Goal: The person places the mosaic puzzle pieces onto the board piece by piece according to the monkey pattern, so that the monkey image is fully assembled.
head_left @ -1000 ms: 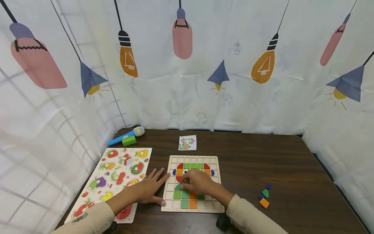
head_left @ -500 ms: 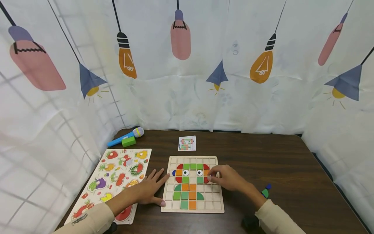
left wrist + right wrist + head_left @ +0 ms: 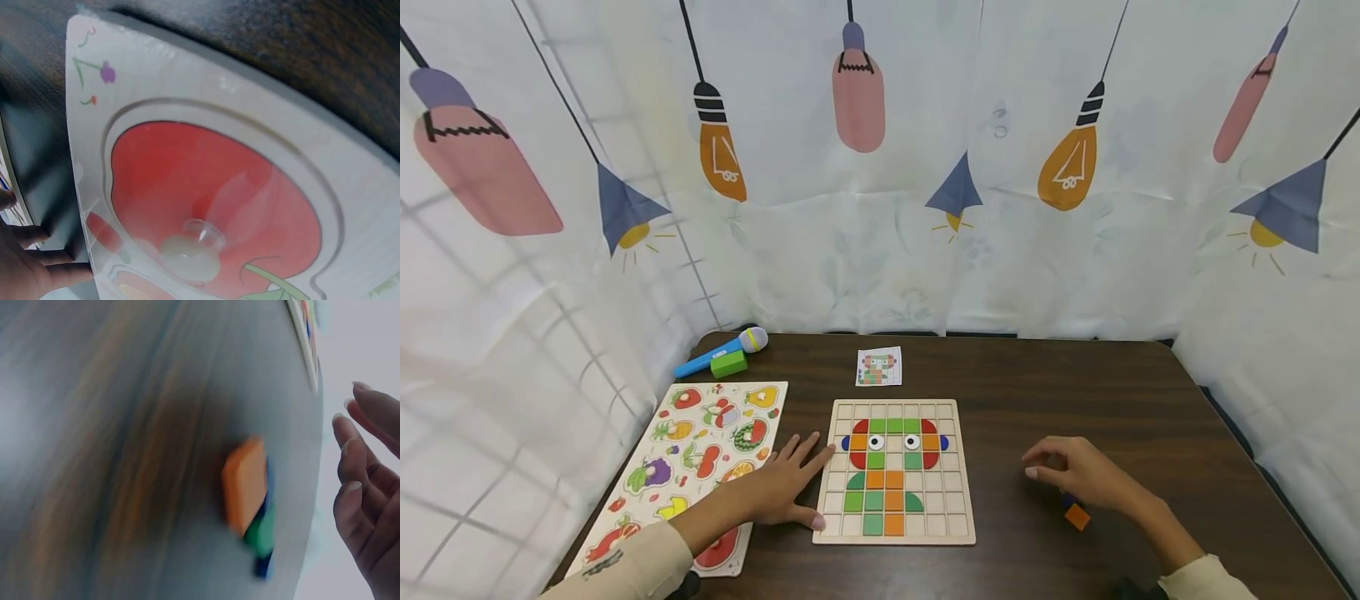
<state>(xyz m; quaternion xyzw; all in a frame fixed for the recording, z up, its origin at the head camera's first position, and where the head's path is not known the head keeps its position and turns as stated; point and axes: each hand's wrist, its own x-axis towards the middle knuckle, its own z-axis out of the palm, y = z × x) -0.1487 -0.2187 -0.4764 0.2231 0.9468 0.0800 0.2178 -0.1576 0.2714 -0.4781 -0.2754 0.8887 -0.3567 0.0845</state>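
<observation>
A wooden grid board (image 3: 934,525) lies mid-table in the head view, with coloured pieces forming a figure with two round eyes (image 3: 876,442). My left hand (image 3: 778,487) rests with fingers spread at the board's left edge, thumb at its lower left corner. Over the loose pieces to the right hovers my right hand (image 3: 1078,473), its fingers loosely bent and nothing between them. An orange square block (image 3: 1077,517) shows just below that hand, beside a partly hidden blue piece. The right wrist view shows the orange block with a green piece (image 3: 262,532) and a dark blue piece (image 3: 264,565).
A fruit puzzle board (image 3: 711,467) lies on the left, partly under the left forearm. Behind it are a blue toy microphone (image 3: 711,357) and a green block (image 3: 728,364). A small pattern card (image 3: 878,367) lies beyond the grid board. A printed curtain (image 3: 880,250) surrounds the table.
My right hand has gone from the middle of the grid board, past its right side, to the loose pieces on the right. The left hand has stayed in place.
</observation>
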